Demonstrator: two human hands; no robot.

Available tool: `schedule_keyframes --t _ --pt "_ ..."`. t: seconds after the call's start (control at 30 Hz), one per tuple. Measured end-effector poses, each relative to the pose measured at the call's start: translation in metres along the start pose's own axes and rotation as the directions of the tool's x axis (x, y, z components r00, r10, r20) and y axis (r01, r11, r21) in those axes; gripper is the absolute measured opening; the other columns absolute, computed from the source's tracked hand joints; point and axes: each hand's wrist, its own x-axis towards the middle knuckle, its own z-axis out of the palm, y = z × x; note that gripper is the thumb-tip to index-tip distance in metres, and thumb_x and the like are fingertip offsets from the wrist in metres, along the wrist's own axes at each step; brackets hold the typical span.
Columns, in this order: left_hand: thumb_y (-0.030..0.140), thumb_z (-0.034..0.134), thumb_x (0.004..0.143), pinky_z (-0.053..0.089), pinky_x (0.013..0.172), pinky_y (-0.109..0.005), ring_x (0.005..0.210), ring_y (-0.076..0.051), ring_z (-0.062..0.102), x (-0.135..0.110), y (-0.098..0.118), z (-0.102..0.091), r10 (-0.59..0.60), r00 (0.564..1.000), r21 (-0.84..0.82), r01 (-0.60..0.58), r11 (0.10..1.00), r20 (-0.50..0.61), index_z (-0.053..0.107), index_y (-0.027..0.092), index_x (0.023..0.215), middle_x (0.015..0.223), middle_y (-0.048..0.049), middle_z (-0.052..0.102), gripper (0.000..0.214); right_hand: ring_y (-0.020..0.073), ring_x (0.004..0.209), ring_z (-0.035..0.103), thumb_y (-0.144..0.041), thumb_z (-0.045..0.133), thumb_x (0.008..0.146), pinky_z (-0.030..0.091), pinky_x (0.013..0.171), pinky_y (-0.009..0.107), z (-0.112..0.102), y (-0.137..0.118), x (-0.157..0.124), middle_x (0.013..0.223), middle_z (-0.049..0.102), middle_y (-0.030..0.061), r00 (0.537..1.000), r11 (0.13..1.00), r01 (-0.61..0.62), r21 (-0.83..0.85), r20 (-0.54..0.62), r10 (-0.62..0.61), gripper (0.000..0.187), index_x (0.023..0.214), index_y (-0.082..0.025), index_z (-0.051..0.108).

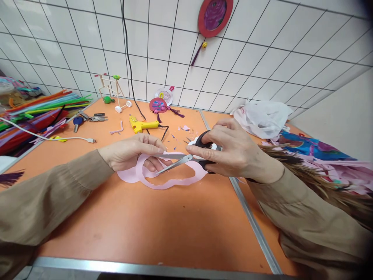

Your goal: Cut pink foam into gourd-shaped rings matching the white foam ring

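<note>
Black-handled scissors (184,158) are gripped in my right hand (233,149), its fingers through and around the handle loops. Their blades are spread apart and point left, at the upper inner edge of a pink paper ring (163,186) with a wavy outline. My left hand (136,151) pinches the ring's upper left part between thumb and fingers. A wider pink paper piece (127,175) shows under the left hand; whether it joins the ring I cannot tell. Behind the scissors, a white object (194,146) is partly hidden by my right hand.
A yellow glue gun (142,125) lies behind my hands, near small paper scraps (185,128). Keys (90,118) and colourful pipe cleaners (43,109) are at the left. At the right are a white plastic bag (260,118) and brown feathers (314,179). A tiled wall (163,46) rises behind.
</note>
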Motion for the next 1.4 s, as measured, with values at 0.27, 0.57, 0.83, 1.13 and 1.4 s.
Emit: schedule_keyframes --t 0.27,0.57,0.83,1.13,1.4 --pt "0.021 0.075 0.071 0.040 0.038 -0.015 0.039 -0.008 0.054 -0.0006 0.0006 0.0002 0.040 0.998 0.080 -0.044 0.996 0.053 0.075 0.014 0.073 0.048 -0.0033 0.064 0.007 0.0152 0.064 0.044 -0.022 0.055 0.091 0.037 0.069 0.036 0.0000 0.0026 -0.0009 0.079 0.056 0.0010 0.999 0.998 0.040 -0.050 -0.031 -0.042 0.022 0.111 -0.029 0.060" --pt "0.016 0.067 0.078 0.043 0.040 -0.013 0.042 -0.010 0.061 0.0004 -0.0001 -0.0036 0.054 0.990 0.083 -0.065 0.994 0.133 0.078 0.012 0.087 0.049 -0.0042 0.067 0.014 0.0130 0.066 0.049 -0.026 0.060 0.092 0.037 0.068 0.032 0.0015 0.0037 -0.0021 0.078 0.057 0.0001 0.994 0.991 0.097 -0.090 -0.045 -0.102 0.023 0.115 -0.024 0.057" --pt "0.012 0.068 0.077 0.042 0.038 -0.012 0.038 -0.009 0.058 0.0004 -0.0011 -0.0023 0.044 0.989 0.043 -0.050 0.998 0.143 0.079 0.015 0.085 0.048 -0.0045 0.068 0.014 0.0120 0.064 0.045 -0.034 0.059 0.094 0.035 0.068 0.030 0.0021 0.0026 -0.0018 0.077 0.055 -0.0014 0.994 0.990 0.102 -0.101 -0.028 -0.105 0.024 0.116 -0.026 0.056" --pt "0.014 0.069 0.075 0.043 0.038 -0.014 0.035 -0.009 0.056 0.0008 -0.0031 -0.0028 0.011 0.991 0.045 -0.017 0.999 0.131 0.078 0.015 0.086 0.044 -0.0034 0.064 0.014 0.0113 0.064 0.045 -0.033 0.055 0.096 0.033 0.068 0.031 -0.0023 0.0015 0.0007 0.077 0.057 -0.0016 0.991 0.986 0.137 -0.094 0.015 -0.136 0.022 0.117 -0.024 0.056" --pt "0.013 0.069 0.075 0.037 0.036 -0.013 0.034 -0.008 0.053 0.0010 -0.0046 -0.0019 0.004 0.993 0.039 -0.009 0.999 0.120 0.078 0.014 0.085 0.042 -0.0019 0.062 0.013 0.0113 0.065 0.045 -0.033 0.055 0.097 0.031 0.068 0.032 -0.0035 -0.0002 0.0013 0.077 0.059 -0.0017 0.991 0.987 0.126 -0.097 0.047 -0.122 0.021 0.116 -0.026 0.058"
